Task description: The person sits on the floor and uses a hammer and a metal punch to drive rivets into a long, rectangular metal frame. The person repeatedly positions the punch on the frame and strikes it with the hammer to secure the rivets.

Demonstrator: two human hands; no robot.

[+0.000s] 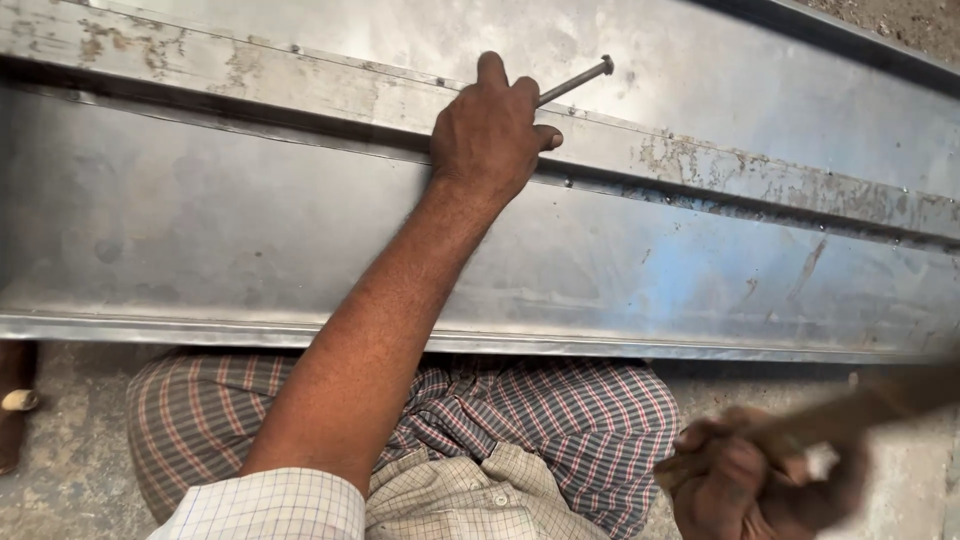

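**op_remote:** So, from my head cam: big sheet-metal panel [300, 230] lying across in front of me, with a raised seam strip [720, 165] running along it, small rivets or spot marks dotted down the strip. My left hand [492, 135] is up on that seam, fingers clenched around a steel punch rod [575, 82], tip end hidden under my fist. My right hand [745, 480] is low by my checked lungi [560, 420], gripped tight on a wooden hammer handle [850, 410], all motion blur.

**tinbasher:** Looks like you're mid-strike step, punch set, hammer cocked?

**op_remote:** That's my read. Next move needs the punch kept steady on the seam and the blow landing square on its flat head, clear of my knuckles.
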